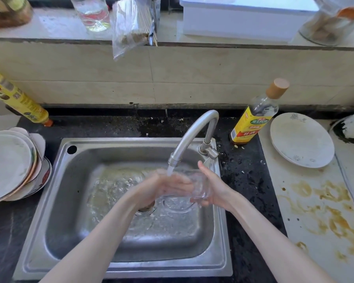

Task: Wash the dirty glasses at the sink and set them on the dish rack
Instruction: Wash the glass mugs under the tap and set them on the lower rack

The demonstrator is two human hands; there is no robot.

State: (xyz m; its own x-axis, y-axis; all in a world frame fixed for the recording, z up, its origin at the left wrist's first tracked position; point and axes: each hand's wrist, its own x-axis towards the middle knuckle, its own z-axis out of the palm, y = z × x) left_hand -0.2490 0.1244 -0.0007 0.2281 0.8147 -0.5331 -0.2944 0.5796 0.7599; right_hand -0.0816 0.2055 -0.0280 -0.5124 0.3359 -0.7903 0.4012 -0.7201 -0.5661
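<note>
Under the running tap, right over the middle of the sink, sits a clear glass, held tilted between both hands with the stream landing at its rim. Right hand cups it from the far side, thumb up, fingers curled beneath the base and pressed against the glass. Left hand comes in from the other side, fingers laid close together and flat across the glass wall; motion blur hides whether they reach inside. Water sheets across the basin floor below, rippling around the drain, which is partly covered by the left wrist. Out on the dark counter, a stack of plates leans at the left of the sink, with a yellow bottle behind it. At the right, a yellow-labelled bottle with a wooden cap stands just beside the tap base, and a white plate rests on a pale, brown-stained board. Jars and a plastic bag line the windowsill above.
</note>
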